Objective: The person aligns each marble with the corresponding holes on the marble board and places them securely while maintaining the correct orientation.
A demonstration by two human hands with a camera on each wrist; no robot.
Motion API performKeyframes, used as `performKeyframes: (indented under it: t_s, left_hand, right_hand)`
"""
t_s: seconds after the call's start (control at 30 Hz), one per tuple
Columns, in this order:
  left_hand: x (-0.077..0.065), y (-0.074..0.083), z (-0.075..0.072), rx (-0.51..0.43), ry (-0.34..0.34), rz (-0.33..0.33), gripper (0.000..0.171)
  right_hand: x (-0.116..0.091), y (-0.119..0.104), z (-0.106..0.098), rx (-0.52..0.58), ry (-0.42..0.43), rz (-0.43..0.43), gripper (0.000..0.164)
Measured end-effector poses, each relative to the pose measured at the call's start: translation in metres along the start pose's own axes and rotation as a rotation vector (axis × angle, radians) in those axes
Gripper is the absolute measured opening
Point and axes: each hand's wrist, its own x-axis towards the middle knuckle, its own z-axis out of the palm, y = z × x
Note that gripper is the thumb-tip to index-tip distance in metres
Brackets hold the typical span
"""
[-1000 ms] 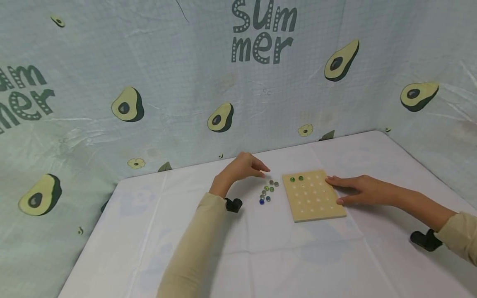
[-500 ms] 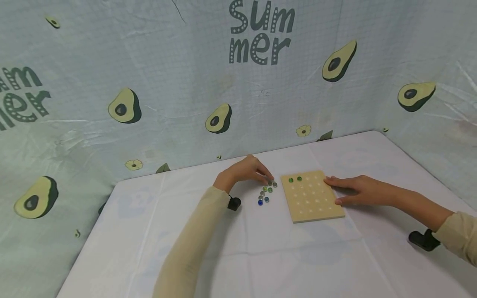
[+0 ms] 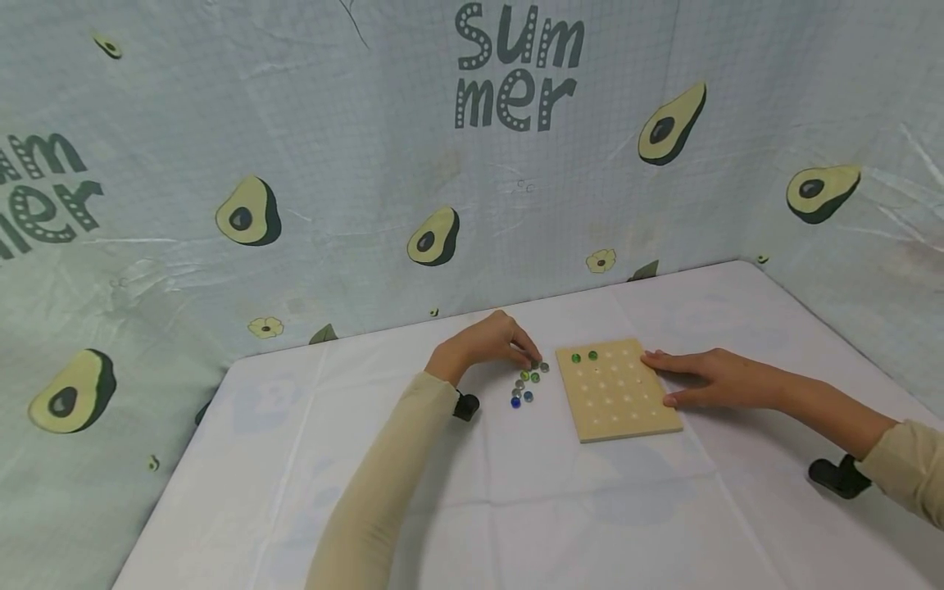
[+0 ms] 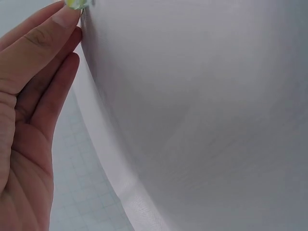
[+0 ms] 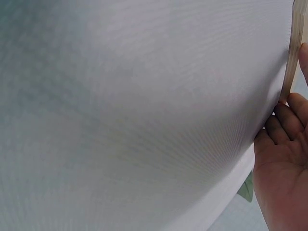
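Observation:
In the head view my left hand (image 3: 490, 340) reaches down at the far end of a loose cluster of glass marbles (image 3: 528, 397). Its thumb and fingertips pinch a marble (image 4: 76, 4), seen with green and yellow tints at the top of the left wrist view and mostly hidden by the fingers from above. Right of the cluster lies a square wooden board (image 3: 618, 401) with rows of small hollows. Two green marbles (image 3: 593, 356) sit in its far left row. My right hand (image 3: 719, 377) rests against the board's right edge, fingers extended, touching its side (image 5: 290, 72).
A white cloth covers the table (image 3: 560, 524). Behind and beside it hangs a pale curtain (image 3: 332, 164) printed with avocados, close to the table's far edge. Black wrist cameras (image 3: 466, 407) sit under both sleeves.
My left hand has moved right and down onto the far marbles, its fingertips closing there. The right hand and the board stay in place; the head view shifts slightly.

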Motion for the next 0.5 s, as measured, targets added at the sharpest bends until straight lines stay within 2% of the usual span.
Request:
performKeyframes:
  t_s: [0.23, 0.5]
  left_hand:
    - [-0.0005, 0.0018, 0.0026, 0.007, 0.028, 0.001, 0.017]
    - [-0.0056, 0.0035, 0.0028, 0.033, 0.098, 0.004, 0.014]
  right_hand:
    - [-0.0004, -0.0002, -0.0005, -0.002, -0.001, -0.004, 0.084]
    - [-0.0004, 0.0000, -0.0007, -0.009, 0.001, -0.015, 0.083]
